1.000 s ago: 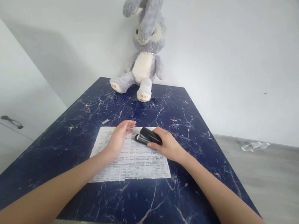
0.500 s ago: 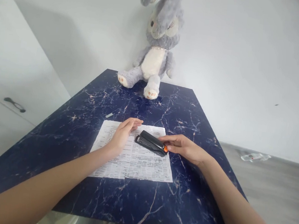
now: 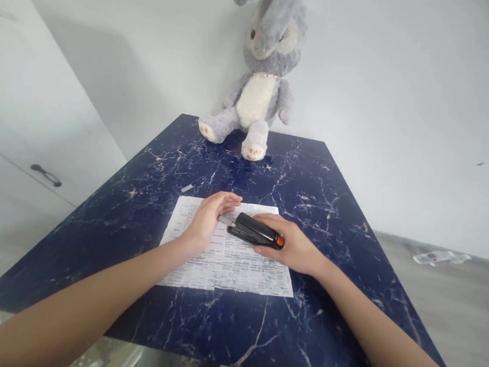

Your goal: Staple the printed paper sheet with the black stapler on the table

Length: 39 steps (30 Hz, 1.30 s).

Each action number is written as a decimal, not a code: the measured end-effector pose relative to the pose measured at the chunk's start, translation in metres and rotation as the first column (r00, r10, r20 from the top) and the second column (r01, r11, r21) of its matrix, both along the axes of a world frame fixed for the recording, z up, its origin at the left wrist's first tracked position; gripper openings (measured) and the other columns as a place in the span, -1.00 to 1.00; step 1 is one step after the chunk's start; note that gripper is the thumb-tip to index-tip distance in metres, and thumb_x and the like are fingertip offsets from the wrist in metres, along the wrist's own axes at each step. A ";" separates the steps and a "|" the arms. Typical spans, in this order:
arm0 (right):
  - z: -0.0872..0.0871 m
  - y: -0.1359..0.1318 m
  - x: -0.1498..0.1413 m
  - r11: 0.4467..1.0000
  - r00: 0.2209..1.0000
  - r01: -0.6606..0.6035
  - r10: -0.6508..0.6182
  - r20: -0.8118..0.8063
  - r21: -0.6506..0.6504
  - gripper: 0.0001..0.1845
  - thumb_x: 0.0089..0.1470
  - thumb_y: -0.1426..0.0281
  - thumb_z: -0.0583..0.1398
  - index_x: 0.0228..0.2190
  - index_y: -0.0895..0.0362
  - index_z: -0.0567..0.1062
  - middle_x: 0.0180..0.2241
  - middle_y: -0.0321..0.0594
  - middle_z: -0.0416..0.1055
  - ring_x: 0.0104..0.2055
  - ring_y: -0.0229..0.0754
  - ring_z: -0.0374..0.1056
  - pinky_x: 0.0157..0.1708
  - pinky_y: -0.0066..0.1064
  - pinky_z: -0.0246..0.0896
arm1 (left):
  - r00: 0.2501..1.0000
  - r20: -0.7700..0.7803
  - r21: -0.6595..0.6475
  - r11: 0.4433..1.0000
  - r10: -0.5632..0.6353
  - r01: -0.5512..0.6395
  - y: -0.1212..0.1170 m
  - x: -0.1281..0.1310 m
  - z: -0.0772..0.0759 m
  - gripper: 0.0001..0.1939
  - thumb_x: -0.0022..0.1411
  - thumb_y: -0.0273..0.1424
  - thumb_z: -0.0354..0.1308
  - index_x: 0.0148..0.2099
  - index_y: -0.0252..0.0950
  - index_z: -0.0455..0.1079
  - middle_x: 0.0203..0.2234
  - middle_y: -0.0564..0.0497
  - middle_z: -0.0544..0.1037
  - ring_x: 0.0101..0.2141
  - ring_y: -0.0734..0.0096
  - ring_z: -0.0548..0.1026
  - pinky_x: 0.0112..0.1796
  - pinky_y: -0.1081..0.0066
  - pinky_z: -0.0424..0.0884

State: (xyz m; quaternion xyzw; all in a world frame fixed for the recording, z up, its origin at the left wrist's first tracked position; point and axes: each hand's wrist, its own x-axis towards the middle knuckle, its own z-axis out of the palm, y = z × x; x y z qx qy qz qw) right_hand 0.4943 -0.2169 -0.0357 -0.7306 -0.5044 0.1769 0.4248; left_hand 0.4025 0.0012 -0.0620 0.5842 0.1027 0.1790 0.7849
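Note:
A black stapler (image 3: 259, 231) with an orange end lies over the printed sheet. My right hand (image 3: 294, 246) is closed around its orange end, thumb on the near side and fingers on the far side. From the stapler's left end a narrow metal slide (image 3: 226, 220) sticks out toward my left palm. My left hand (image 3: 210, 218) rests on its edge on the paper (image 3: 193, 271), its fingers extended and slightly bent, with nothing visibly gripped. Whether the slide's tip touches the left hand, I cannot tell.
The dark blue marbled table (image 3: 213, 325) carries a small grey strip (image 3: 187, 188) beyond the paper's far left corner. A grey plush rabbit (image 3: 256, 101) sits against the wall at the back. A white cabinet (image 3: 25, 128) stands left, and clear plastic packaging (image 3: 440, 258) lies on the floor at right.
The metal slide has come out of the stapler's left end toward my left hand. My right hand has moved from fingertips at the orange end to a fuller grip. The view has shifted slightly.

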 end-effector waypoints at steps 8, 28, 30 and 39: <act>-0.005 -0.007 -0.008 0.969 0.738 0.188 -0.245 0.629 0.158 -0.38 0.19 0.62 0.07 0.22 -0.03 0.39 0.27 -0.15 0.29 0.24 0.11 0.27 0.15 0.08 0.23 | 0.978 -0.024 -0.341 0.921 -0.209 0.189 0.004 -0.001 0.004 -0.64 0.40 -0.12 0.04 -0.08 -0.30 0.46 0.03 -0.23 0.54 0.06 0.04 0.51 0.13 -0.01 0.39; -0.007 0.003 -0.013 0.931 0.897 0.361 -0.362 0.253 0.053 -0.62 -0.03 0.24 0.42 -0.15 0.09 0.60 -0.23 -0.11 0.53 -0.15 0.04 0.42 -0.18 -0.13 0.40 | 0.906 0.412 0.772 0.566 -0.101 -0.288 -0.004 -0.028 0.024 -0.75 0.45 -0.49 0.03 0.10 -0.28 0.42 -0.29 0.00 0.64 -0.38 0.51 0.61 -0.28 0.49 0.57; -0.002 0.002 -0.017 0.922 0.860 0.302 -0.372 0.349 0.241 -0.38 -0.05 0.22 0.45 0.06 0.07 0.51 -0.04 -0.04 0.48 0.02 0.11 0.38 -0.01 -0.01 0.37 | 0.847 0.473 0.832 0.439 -0.242 -0.339 -0.008 -0.032 0.022 -0.73 0.39 -0.54 0.10 0.10 -0.30 0.42 -0.32 0.00 0.63 -0.36 0.49 0.61 -0.28 0.50 0.55; 0.001 -0.005 -0.029 0.861 0.808 -0.233 -0.088 0.582 0.453 -0.47 0.22 0.56 0.23 0.19 0.06 0.41 -0.06 -0.11 0.52 -0.07 -0.14 0.49 -0.15 -0.31 0.51 | 0.788 0.350 0.918 0.351 -0.506 -0.183 -0.010 -0.036 0.020 -0.88 0.37 -0.48 0.18 -0.05 -0.33 0.42 -0.41 0.02 0.59 -0.46 0.50 0.54 -0.40 0.49 0.48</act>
